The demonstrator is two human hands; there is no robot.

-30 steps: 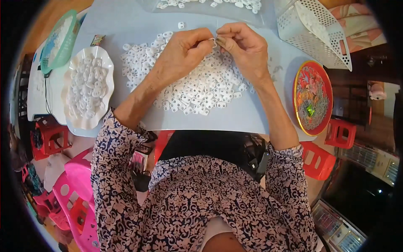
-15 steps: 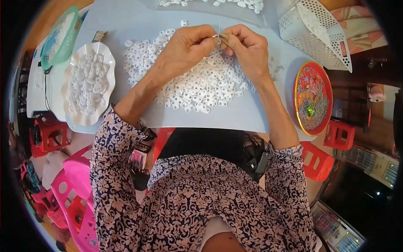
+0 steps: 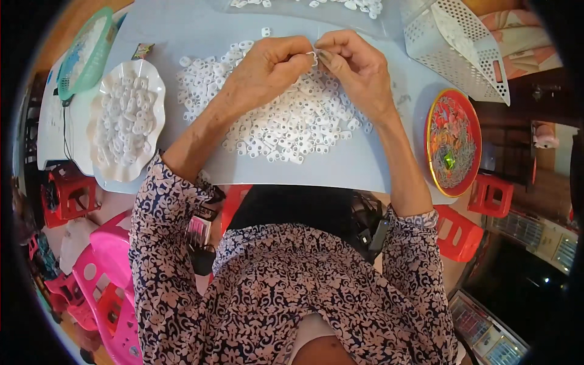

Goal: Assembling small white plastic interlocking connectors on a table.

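Lying between the hands, a small white piece (image 3: 314, 58) is pinched in the left hand (image 3: 271, 68), thumb against finger; the right hand (image 3: 360, 68) is curled almost closed right beside it, its own hold not made out. Neither hand is clearly nearer; the piece's long axis can't be judged. Loose white pieces (image 3: 286, 131) are heaped bodyward on the table (image 3: 359, 168). White pieces are held in the scalloped dish (image 3: 156, 91), left; grey bits in the red bowl (image 3: 477, 137), right.
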